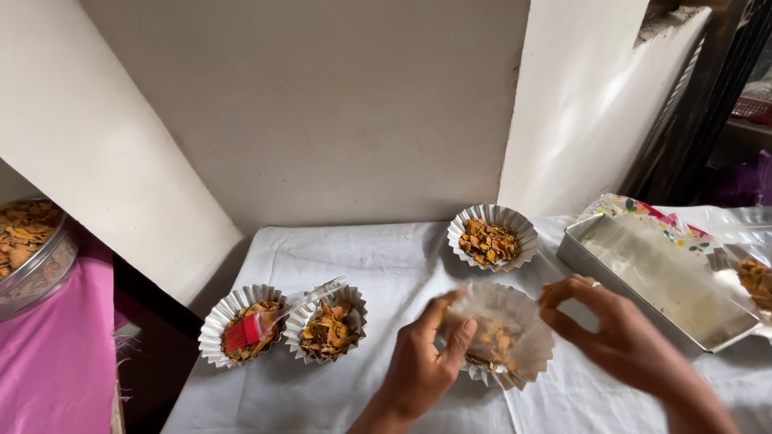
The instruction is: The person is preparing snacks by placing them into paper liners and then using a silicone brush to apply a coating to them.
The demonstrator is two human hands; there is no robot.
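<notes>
My left hand (422,362) grips the left rim of a white fluted paper cup (505,333) holding orange-brown flaky bits, low over the white cloth. My right hand (611,325) pinches the same cup's right rim with curled fingers. Another filled paper cup (492,237) sits behind it. At the left stand two more filled cups, one (241,323) with a red silicone brush (265,321) lying across it and one (328,325) under the brush's clear handle.
A metal baking tray (659,277) lies at the right, on a flowered wrapper (643,210). A round container of the same flakes (28,241) rests on pink cloth at the far left. White walls rise close behind the table (378,257).
</notes>
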